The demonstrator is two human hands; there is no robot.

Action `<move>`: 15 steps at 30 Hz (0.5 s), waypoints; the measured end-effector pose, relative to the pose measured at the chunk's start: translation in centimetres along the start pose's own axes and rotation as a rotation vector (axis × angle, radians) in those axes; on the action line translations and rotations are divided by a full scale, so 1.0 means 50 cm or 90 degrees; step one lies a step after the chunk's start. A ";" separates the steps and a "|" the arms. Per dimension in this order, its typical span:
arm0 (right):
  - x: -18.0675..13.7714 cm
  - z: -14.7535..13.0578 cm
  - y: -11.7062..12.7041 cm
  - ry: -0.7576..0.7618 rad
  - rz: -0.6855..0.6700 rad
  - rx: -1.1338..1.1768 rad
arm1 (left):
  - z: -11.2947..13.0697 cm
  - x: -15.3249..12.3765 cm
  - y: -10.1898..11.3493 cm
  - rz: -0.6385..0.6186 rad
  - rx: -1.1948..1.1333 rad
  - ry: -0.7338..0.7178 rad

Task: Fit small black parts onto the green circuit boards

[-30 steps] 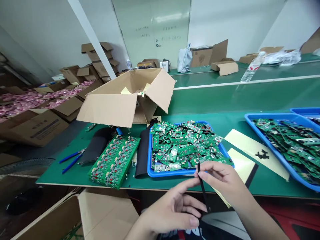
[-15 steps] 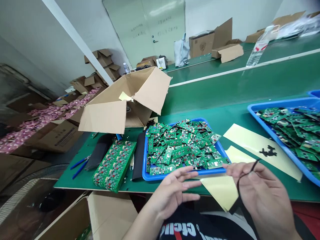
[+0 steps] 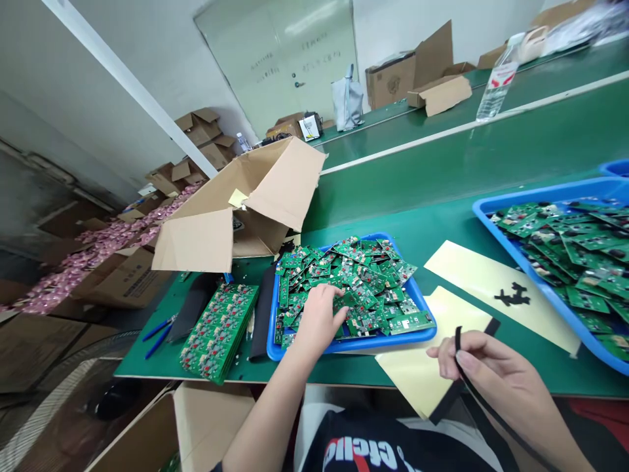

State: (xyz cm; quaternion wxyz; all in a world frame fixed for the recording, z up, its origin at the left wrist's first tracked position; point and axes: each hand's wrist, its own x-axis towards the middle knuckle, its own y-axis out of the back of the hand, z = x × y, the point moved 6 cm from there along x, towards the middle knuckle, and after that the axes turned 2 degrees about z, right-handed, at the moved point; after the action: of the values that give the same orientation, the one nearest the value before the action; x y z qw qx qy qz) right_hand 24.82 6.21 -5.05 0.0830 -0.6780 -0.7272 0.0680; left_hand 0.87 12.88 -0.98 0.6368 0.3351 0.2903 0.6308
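My left hand [image 3: 322,313] reaches into a blue tray [image 3: 373,341] heaped with small green circuit boards [image 3: 354,282]; its fingers curl down onto the boards at the tray's near side. Whether they grip one is hidden. My right hand [image 3: 491,373] hovers over the table's front edge, pinching a thin black strip [image 3: 459,351] that trails down to the lower right. Under and beside it lies a yellow backing sheet [image 3: 422,373].
A stack of larger green boards [image 3: 219,331] and blue pliers [image 3: 158,331] lie left of the tray. An open cardboard box [image 3: 246,203] stands behind. A second blue tray [image 3: 555,262] of boards is at the right. Another yellow sheet [image 3: 496,295] carries black cut shapes. A water bottle [image 3: 494,82] stands far back.
My left hand let go of the black strip and moved forward into the blue tray of boards. My right hand kept the strip and shifted right, toward the table edge.
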 end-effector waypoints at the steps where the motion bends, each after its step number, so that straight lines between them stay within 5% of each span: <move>1: 0.007 0.001 0.008 -0.005 -0.003 0.010 | -0.002 0.001 0.002 -0.003 -0.007 0.008; 8: 0.079 -0.030 0.023 0.012 -0.074 -0.093 | -0.005 0.000 0.012 -0.033 -0.150 0.116; 15: 0.106 -0.101 -0.019 0.143 -0.112 -0.327 | 0.050 -0.004 -0.050 -0.130 -0.664 0.346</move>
State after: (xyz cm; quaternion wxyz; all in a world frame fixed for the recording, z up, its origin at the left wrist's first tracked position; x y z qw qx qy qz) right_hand 24.61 11.37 0.26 -0.0057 -0.6146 -0.7628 -0.2009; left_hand 4.35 12.59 -1.46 0.6775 -0.2246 0.1253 0.6891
